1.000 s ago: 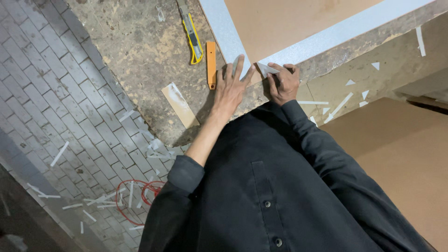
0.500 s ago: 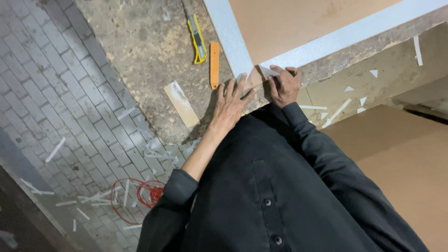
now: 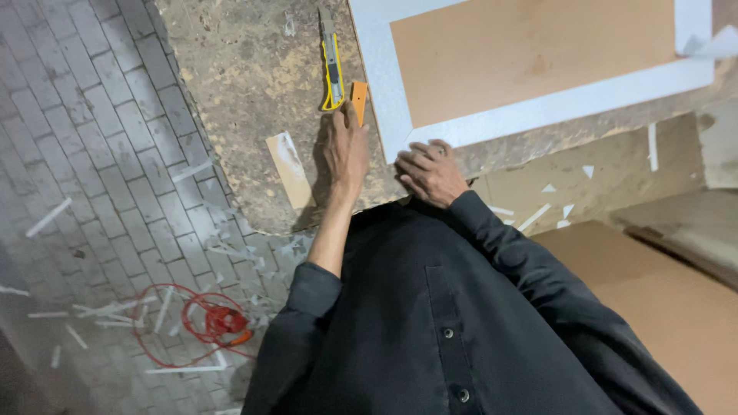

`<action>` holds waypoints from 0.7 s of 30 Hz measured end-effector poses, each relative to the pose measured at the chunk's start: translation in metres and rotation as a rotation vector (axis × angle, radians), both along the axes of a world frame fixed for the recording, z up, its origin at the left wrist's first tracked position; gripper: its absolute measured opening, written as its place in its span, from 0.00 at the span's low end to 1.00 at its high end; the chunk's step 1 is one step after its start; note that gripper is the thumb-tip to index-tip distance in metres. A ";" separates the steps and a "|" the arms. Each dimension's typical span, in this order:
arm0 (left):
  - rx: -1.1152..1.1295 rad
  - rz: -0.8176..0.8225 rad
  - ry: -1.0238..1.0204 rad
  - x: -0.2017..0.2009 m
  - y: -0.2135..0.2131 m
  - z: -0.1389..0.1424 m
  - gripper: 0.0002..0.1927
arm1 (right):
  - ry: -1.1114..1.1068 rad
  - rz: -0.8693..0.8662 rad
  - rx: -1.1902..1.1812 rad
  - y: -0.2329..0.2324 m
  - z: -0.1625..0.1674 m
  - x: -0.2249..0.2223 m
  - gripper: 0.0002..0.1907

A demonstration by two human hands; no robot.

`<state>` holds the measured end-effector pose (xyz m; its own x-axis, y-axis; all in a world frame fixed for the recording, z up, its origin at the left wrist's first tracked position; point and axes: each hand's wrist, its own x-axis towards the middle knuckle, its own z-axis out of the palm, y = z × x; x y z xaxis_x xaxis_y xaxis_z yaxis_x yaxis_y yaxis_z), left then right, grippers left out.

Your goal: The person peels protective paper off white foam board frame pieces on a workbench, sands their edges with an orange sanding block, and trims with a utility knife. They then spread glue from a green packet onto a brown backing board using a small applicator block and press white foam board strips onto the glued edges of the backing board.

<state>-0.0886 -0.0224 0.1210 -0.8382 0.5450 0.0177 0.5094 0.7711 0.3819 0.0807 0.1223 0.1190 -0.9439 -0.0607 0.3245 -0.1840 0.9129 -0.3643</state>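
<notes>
Nearest the camera, a black shirt [image 3: 461, 323] fills the lower middle, with both sleeves running up toward the worn table [image 3: 246, 84]. At 8 o'clock, on the grey brick floor [image 3: 84, 154], lies a coil of red cable [image 3: 207, 323] among white scraps. The right hand [image 3: 432, 173] rests at the table's near edge, its fingers curled loosely and pressing on the near corner of the board [image 3: 530, 58], a brown panel edged with white strip [image 3: 569, 104]; it grips nothing that can be made out. The left hand [image 3: 346, 150], just to its 9 o'clock, lies flat with its fingers stretched toward 12 o'clock, open and palm down on the table, its fingertips touching or all but touching the orange scraper [image 3: 359, 100]; whether it has hold of the scraper cannot be told. At 9 o'clock of that hand, close by, a tan offcut [image 3: 290, 169] lies flat on the table. Farther on, just beside the scraper at its 10 o'clock, lies a yellow knife [image 3: 331, 65], pointing toward 12 o'clock, free of both hands. The board stretches away toward 2 o'clock, where its white strip curls up at the far corner. At 4 o'clock, below the table, lie brown sheets [image 3: 661, 307] with white slivers.
</notes>
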 end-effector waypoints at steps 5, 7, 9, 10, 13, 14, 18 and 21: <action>0.095 0.107 -0.215 0.027 0.022 -0.001 0.24 | -0.018 0.020 -0.141 0.072 0.005 0.013 0.17; 0.334 0.083 -0.095 0.058 0.040 0.004 0.26 | -0.010 -0.079 -0.176 0.112 0.006 0.025 0.14; 0.511 -0.002 0.049 0.094 0.068 0.006 0.29 | -0.064 -0.113 -0.167 0.149 0.005 0.036 0.12; 0.558 -0.073 0.118 0.114 0.085 0.006 0.30 | -0.099 -0.131 -0.167 0.162 0.003 0.042 0.11; 0.271 -0.025 0.013 0.162 0.138 -0.003 0.30 | -0.059 -0.031 -0.230 0.189 -0.001 0.053 0.10; 0.236 -0.032 0.051 0.172 0.152 -0.009 0.31 | -0.053 -0.033 -0.212 0.193 -0.003 0.056 0.11; 0.086 0.013 0.191 0.181 0.154 -0.030 0.34 | -0.043 -0.011 -0.118 0.202 -0.007 0.063 0.15; 0.060 0.136 0.229 0.168 0.115 -0.035 0.33 | -0.054 0.026 -0.078 0.206 -0.010 0.063 0.16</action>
<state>0.0796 0.0922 0.0858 -0.8739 0.4201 0.2444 0.4814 0.8178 0.3153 0.1440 0.3280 0.1089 -0.9587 -0.0619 0.2777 -0.1853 0.8765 -0.4443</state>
